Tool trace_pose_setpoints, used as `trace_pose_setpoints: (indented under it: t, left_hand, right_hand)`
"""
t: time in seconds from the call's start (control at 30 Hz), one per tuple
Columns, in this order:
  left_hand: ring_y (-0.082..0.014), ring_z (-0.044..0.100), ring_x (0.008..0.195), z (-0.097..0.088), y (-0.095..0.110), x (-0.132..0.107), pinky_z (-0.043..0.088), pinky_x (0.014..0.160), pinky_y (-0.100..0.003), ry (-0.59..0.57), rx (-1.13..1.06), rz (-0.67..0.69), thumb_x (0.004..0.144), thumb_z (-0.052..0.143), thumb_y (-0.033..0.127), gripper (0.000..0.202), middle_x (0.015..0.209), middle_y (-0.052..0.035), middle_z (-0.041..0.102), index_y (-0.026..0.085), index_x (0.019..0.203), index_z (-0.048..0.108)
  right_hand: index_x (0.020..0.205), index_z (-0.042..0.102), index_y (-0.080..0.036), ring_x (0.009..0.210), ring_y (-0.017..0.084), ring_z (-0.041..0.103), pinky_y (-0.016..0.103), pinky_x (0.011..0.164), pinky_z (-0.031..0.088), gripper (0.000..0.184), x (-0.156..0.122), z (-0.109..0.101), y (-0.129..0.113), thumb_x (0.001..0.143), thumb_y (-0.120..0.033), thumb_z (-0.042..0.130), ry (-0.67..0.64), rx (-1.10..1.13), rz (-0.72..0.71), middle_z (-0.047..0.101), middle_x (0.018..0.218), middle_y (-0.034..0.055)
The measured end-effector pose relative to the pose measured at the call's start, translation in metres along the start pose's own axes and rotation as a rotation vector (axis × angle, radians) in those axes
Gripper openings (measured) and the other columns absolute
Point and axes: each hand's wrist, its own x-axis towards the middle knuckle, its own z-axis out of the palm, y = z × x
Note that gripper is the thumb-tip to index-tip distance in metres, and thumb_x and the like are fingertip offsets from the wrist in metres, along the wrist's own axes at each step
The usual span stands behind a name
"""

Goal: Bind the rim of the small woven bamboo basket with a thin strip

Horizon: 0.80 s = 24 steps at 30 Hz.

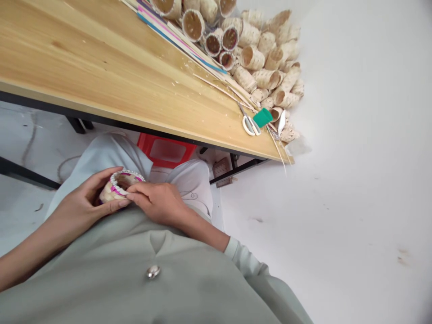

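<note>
A small woven basket (119, 184) with a pink and white rim rests in my lap, below the table edge. My left hand (83, 204) wraps round its left side, thumb under the rim and fingers curled over the top. My right hand (158, 202) lies against the basket's right side, with its fingers pressed together and pinching the rim. Most of the basket's body is hidden by both hands.
A wooden table (101, 76) spans the upper left. On it lie scissors (249, 123), a green object (262, 117), thin strips (189, 42) in several colours, and a heap of woven cups (263, 63) by the white wall. A red stool (165, 150) stands under the table.
</note>
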Motion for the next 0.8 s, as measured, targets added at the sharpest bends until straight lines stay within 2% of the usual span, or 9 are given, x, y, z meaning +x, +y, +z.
trace_pose_setpoints:
  t: [0.07, 0.13, 0.2, 0.27, 0.33, 0.4, 0.5, 0.63, 0.8]
  left_hand:
    - [-0.0405, 0.066, 0.127, -0.005, -0.005, 0.003, 0.06, 0.102, -0.053, -0.062, -0.044, -0.07, 0.062, 0.073, 0.078, 0.099, 0.146, -0.0128, 0.064, 0.028, 0.145, 0.051]
    - [-0.0443, 0.063, 0.129, -0.013, -0.008, 0.004, 0.054, 0.108, -0.06, -0.019, 0.059, -0.015, 0.062, 0.07, 0.077, 0.095, 0.146, -0.0091, 0.064, 0.032, 0.145, 0.053]
    - [-0.0431, 0.062, 0.129, -0.024, -0.008, 0.004, 0.049, 0.112, -0.062, 0.118, 0.209, 0.176, 0.071, 0.064, 0.073, 0.074, 0.14, -0.0051, 0.067, 0.035, 0.135, 0.062]
    - [-0.0358, 0.067, 0.122, -0.035, -0.006, 0.004, 0.047, 0.112, -0.056, 0.2, 0.293, 0.407, 0.084, 0.062, 0.062, 0.042, 0.124, -0.002, 0.075, 0.035, 0.114, 0.073]
    - [-0.0299, 0.071, 0.108, -0.043, -0.004, 0.006, 0.051, 0.104, -0.048, 0.171, 0.348, 0.571, 0.09, 0.061, 0.053, 0.025, 0.106, 0.0, 0.08, 0.035, 0.096, 0.077]
    - [-0.0288, 0.071, 0.098, -0.046, -0.002, 0.011, 0.051, 0.092, -0.045, 0.09, 0.427, 0.655, 0.091, 0.056, 0.056, 0.03, 0.099, 0.0012, 0.082, 0.038, 0.089, 0.079]
    - [-0.0307, 0.072, 0.094, -0.047, -0.003, 0.023, 0.05, 0.084, -0.045, 0.014, 0.534, 0.66, 0.089, 0.045, 0.069, 0.047, 0.096, -0.0003, 0.084, 0.038, 0.087, 0.08]
    - [-0.0307, 0.072, 0.089, -0.051, -0.008, 0.036, 0.051, 0.088, -0.045, -0.049, 0.518, 0.572, 0.086, 0.042, 0.078, 0.057, 0.088, -0.0016, 0.082, 0.035, 0.081, 0.078]
    - [-0.0273, 0.072, 0.093, -0.071, -0.027, 0.045, 0.053, 0.094, -0.039, -0.135, 0.45, 0.504, 0.089, 0.05, 0.073, 0.048, 0.096, 0.001, 0.081, 0.034, 0.091, 0.079]
  right_hand:
    - [0.119, 0.069, -0.031, 0.111, 0.018, 0.068, 0.029, 0.086, 0.048, 0.028, 0.003, 0.0, 0.002, 0.108, -0.043, 0.046, -0.006, 0.0, -0.014, 0.074, 0.125, -0.003]
    - [0.118, 0.068, -0.032, 0.11, 0.018, 0.068, 0.03, 0.085, 0.048, 0.028, 0.007, 0.0, 0.003, 0.108, -0.044, 0.045, -0.022, -0.005, -0.025, 0.074, 0.124, -0.0033]
    - [0.117, 0.068, -0.033, 0.109, 0.019, 0.068, 0.03, 0.082, 0.047, 0.028, 0.011, -0.001, 0.003, 0.108, -0.044, 0.045, -0.038, -0.023, -0.035, 0.074, 0.124, -0.004]
    - [0.113, 0.069, -0.033, 0.106, 0.019, 0.069, 0.029, 0.079, 0.047, 0.026, 0.015, -0.003, 0.002, 0.107, -0.043, 0.046, -0.038, -0.043, -0.051, 0.075, 0.12, -0.0046]
    - [0.108, 0.069, -0.032, 0.099, 0.018, 0.069, 0.029, 0.074, 0.045, 0.026, 0.017, -0.005, 0.0, 0.107, -0.042, 0.046, -0.033, -0.053, -0.071, 0.076, 0.113, -0.0041]
    - [0.103, 0.068, -0.029, 0.095, 0.018, 0.068, 0.029, 0.071, 0.043, 0.028, 0.018, -0.007, -0.002, 0.107, -0.042, 0.044, -0.039, -0.058, -0.087, 0.075, 0.107, -0.0034]
    - [0.104, 0.068, -0.027, 0.096, 0.017, 0.068, 0.029, 0.071, 0.041, 0.028, 0.019, -0.007, -0.004, 0.107, -0.04, 0.044, -0.04, -0.06, -0.09, 0.075, 0.107, -0.0034]
    - [0.118, 0.071, -0.027, 0.097, 0.015, 0.067, 0.026, 0.074, 0.043, 0.026, 0.02, -0.004, 0.003, 0.105, -0.042, 0.053, -0.003, -0.011, -0.094, 0.075, 0.11, -0.0033]
    - [0.133, 0.068, -0.025, 0.072, 0.009, 0.058, 0.022, 0.066, 0.039, 0.034, 0.016, -0.009, 0.016, 0.101, -0.036, 0.062, 0.118, 0.163, -0.059, 0.064, 0.075, -0.0068]
